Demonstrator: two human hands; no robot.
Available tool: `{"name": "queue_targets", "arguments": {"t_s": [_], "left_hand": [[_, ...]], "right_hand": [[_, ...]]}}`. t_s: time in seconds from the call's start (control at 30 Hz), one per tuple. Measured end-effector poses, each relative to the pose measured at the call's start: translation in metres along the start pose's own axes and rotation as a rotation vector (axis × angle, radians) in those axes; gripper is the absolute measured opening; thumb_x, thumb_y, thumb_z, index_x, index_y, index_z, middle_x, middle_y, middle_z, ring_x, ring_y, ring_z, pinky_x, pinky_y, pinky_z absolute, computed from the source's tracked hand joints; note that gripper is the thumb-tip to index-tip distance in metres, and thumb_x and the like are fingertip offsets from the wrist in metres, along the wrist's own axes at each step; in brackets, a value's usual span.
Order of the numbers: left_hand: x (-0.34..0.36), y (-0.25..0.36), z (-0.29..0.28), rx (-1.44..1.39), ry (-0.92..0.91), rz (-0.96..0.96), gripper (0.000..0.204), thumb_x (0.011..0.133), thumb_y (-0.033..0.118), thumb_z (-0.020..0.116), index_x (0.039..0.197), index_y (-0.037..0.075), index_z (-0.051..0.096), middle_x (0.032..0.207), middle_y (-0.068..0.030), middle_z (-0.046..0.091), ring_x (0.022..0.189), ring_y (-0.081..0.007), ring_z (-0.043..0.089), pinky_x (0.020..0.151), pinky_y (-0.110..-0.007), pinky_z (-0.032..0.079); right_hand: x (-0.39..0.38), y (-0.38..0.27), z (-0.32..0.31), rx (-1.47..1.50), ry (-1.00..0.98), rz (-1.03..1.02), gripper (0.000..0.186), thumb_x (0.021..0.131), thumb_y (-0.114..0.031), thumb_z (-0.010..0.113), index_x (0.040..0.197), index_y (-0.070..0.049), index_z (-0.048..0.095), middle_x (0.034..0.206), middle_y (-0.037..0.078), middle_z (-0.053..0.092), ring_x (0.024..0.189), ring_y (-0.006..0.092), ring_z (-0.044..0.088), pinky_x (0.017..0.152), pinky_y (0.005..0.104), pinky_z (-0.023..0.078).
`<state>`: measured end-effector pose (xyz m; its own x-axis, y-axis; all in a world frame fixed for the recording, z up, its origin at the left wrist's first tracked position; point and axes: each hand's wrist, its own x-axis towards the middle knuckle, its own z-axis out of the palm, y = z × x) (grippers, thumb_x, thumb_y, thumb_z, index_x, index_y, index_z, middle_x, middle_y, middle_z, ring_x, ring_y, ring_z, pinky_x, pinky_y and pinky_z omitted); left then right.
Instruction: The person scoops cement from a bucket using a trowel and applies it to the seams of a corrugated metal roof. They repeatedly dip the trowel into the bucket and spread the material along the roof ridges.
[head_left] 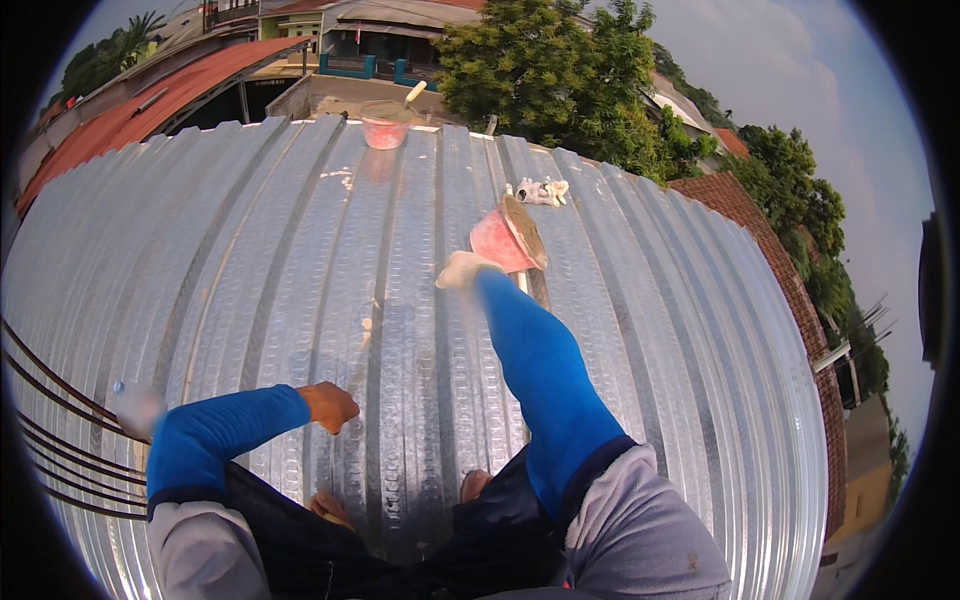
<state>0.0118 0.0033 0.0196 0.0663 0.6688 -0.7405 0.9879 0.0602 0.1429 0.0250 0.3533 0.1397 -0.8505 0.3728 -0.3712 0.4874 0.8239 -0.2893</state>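
Observation:
My left hand [333,408] is bare, its fingers curled downward just above the corrugated metal roof [250,300]; whether anything is inside them is hidden. My right hand [463,268], in a pale glove, reaches forward to the lower left side of a tilted pink bucket [495,238] with a grey, crusted top. The glove is blurred, so I cannot tell whether its fingers grip the bucket. Beyond that bucket lie crumpled whitish things, perhaps gloves [542,192]. My feet rest on the metal sheets between my arms.
A second pink bucket [385,135] with a pale-handled tool stands near the roof's far edge. Several dark bent rods [70,395] are at the left. Trees [540,70], a red roof [140,110], a tiled roof [745,210] and houses lie beyond the edges.

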Motion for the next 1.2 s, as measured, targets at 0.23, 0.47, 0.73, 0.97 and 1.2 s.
{"name": "queue_targets", "arguments": {"t_s": [0.23,0.47,0.73,0.97,1.2], "left_hand": [[0.001,0.0,-0.002,-0.001,0.01,-0.008,0.032,0.082,0.017,0.071,0.109,0.001,0.073,0.106,-0.019,0.075,0.1,-0.0382,0.073,0.08,-0.048,0.058],[0.002,-0.004,-0.001,-0.002,0.014,0.013,0.032,0.079,0.016,0.072,0.108,0.001,0.073,0.104,-0.0192,0.075,0.098,-0.0381,0.073,0.078,-0.048,0.058],[0.003,-0.006,0.002,0.006,0.019,0.014,0.035,0.08,0.02,0.075,0.111,0.004,0.072,0.105,-0.0181,0.074,0.1,-0.0377,0.072,0.079,-0.049,0.057],[0.001,-0.006,0.002,-0.001,0.008,0.003,0.038,0.083,0.026,0.073,0.114,0.004,0.071,0.108,-0.018,0.074,0.102,-0.0375,0.072,0.081,-0.05,0.057],[0.004,-0.005,0.002,0.029,-0.012,-0.004,0.039,0.085,0.028,0.073,0.116,0.005,0.07,0.109,-0.0179,0.074,0.104,-0.0368,0.071,0.084,-0.049,0.057]], "right_hand": [[-0.002,-0.004,-0.004,-0.011,-0.023,-0.007,0.057,0.082,-0.035,0.074,0.128,-0.003,0.069,0.129,0.021,0.069,0.123,0.0369,0.065,0.102,0.0462,0.051],[0.007,-0.001,0.0,-0.031,0.003,0.006,0.069,0.081,-0.035,0.076,0.141,-0.003,0.06,0.144,0.021,0.06,0.134,0.0357,0.058,0.11,0.0441,0.047],[0.018,0.006,0.005,-0.06,0.036,-0.042,0.075,0.081,-0.036,0.071,0.146,-0.004,0.054,0.142,0.02,0.062,0.13,0.0355,0.06,0.106,0.0442,0.049],[0.026,0.011,0.006,-0.045,-0.068,-0.018,0.057,0.082,-0.036,0.075,0.126,-0.001,0.071,0.113,0.017,0.074,0.097,0.0308,0.073,0.086,0.0433,0.057],[0.026,0.012,0.008,-0.006,-0.051,-0.001,0.055,0.081,-0.036,0.077,0.12,0.002,0.072,0.115,0.019,0.074,0.1,0.0331,0.072,0.086,0.0449,0.057]]}}
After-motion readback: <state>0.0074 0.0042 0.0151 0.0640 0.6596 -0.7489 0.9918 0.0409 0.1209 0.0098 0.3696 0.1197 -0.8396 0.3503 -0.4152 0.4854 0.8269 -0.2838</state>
